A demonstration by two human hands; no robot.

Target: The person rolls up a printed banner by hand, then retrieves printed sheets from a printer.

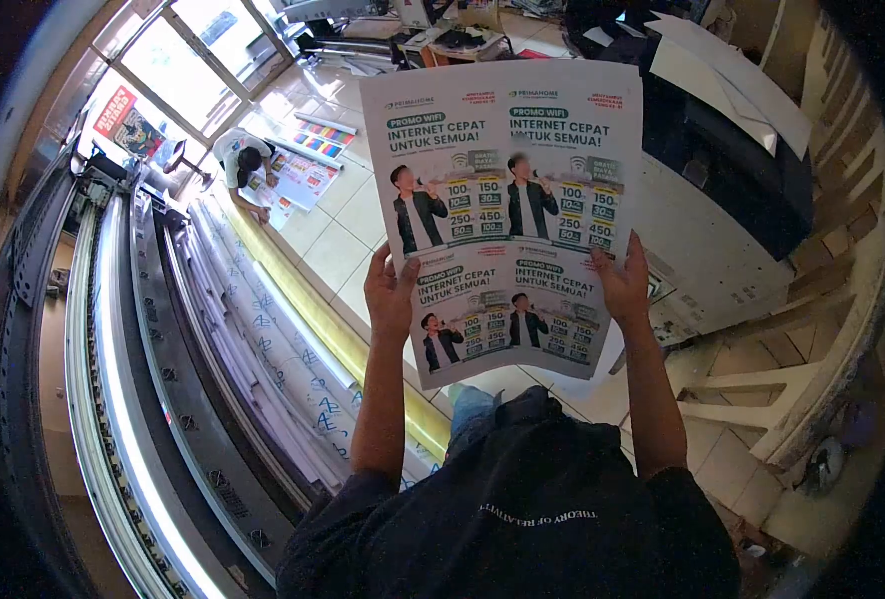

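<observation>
A large printed sheet [497, 240] with four copies of a green and white wifi flyer is held up in front of me. My left hand [393, 293] grips its left edge, the thumb lying over the front and the fingers behind. On the right edge my right hand [622, 285] pinches the paper the same way, thumb in front. The sheet stands nearly upright, with a bend across it at the height of my hands. Its lower end curls toward me, above the dark shirt [507, 499].
Along the left runs a wide-format printer [153, 399], beside long paper rolls [253, 329] and a yellow roll [413, 409]. A person [243, 165] crouches over colourful prints [303, 180] on the tiled floor. At right stands a big machine [712, 230] with white sheets [712, 75] on top.
</observation>
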